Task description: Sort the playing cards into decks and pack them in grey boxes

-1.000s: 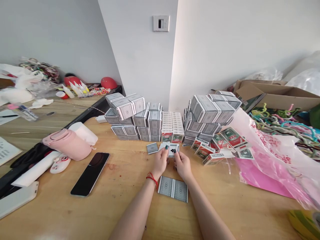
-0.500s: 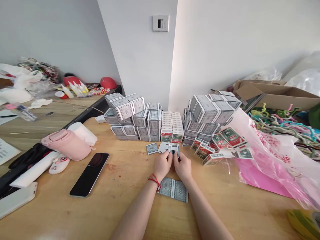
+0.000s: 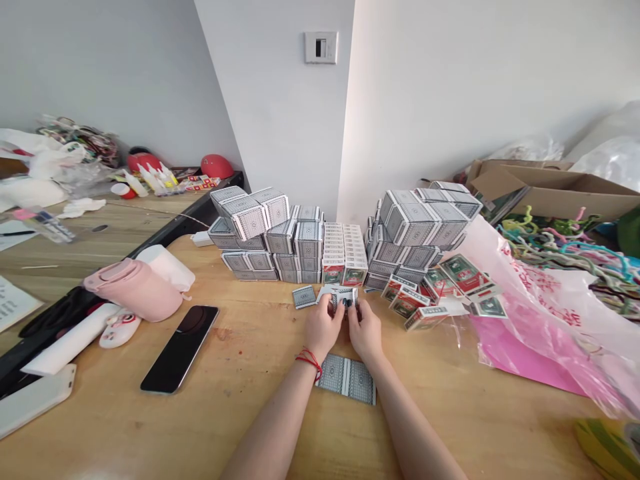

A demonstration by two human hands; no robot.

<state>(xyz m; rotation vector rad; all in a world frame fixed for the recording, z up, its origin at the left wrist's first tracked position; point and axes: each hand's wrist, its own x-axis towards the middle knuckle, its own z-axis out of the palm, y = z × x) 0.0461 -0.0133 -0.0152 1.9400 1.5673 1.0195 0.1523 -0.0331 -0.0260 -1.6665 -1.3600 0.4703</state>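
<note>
Between my two hands is a playing card [image 3: 345, 293] with its patterned grey back towards me. My left hand [image 3: 324, 327], with a red string at the wrist, pinches its left side. On its right side the fingers of my right hand [image 3: 365, 328] are closed too. Behind it a pale card [image 3: 326, 290] shows partly, mostly covered by my fingers. To the left of my left hand a grey-backed card [image 3: 304, 297] lies flat. Under my wrists rests a pair of grey-backed cards [image 3: 345, 379], side by side.
Stacked grey card blocks stand at the back left [image 3: 250, 227] and back right [image 3: 415, 220]. Between them are rows of card boxes [image 3: 345, 250], with more red-green boxes [image 3: 410, 300] at right. A phone [image 3: 180, 350] and pink pouch [image 3: 135, 288] lie left; pink plastic [image 3: 530, 353] lies right.
The card in my hands has turned so that its patterned back now shows where a white face with black marks was. My left fingers have lifted and bent slightly.
</note>
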